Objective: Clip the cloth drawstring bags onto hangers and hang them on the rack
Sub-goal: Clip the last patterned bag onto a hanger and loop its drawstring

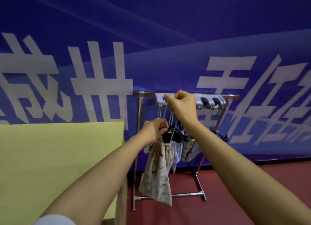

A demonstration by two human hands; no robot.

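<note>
Against a blue banner wall (168,31) printed with large pale characters stands a chrome tubular garment rack (186,194) on a dark red floor (235,199), its top rail carrying a grey plastic bar (208,101) with dark round fittings. Right hand (182,105), raised to the rail, pinches the beige drawstring cord (165,112) between thumb and curled fingers; the cord runs taut and slightly slanted down from this grip to the bag below. Left hand (154,132), lower and just left of the cords, curls its fingers round the black plastic clip hanger (170,136), gripping it near the gathered mouth of the bag. Beige printed cloth drawstring bag (157,177) hangs from that hanger, drooping in front of the rack's left upright and clear of the floor. Behind it, further right under the rail, hang a pale blue-white cloth bag (178,153) and another beige patterned cloth bag (189,150), close together and partly hidden; how they are fastened cannot be made out. To the left, a table covered in a yellow-green cloth (58,157) reaches almost to the rack, its drape falling beside the left upright. Both forearms are bare, and a pale sleeve edge (53,220) shows at the lower left.
</note>
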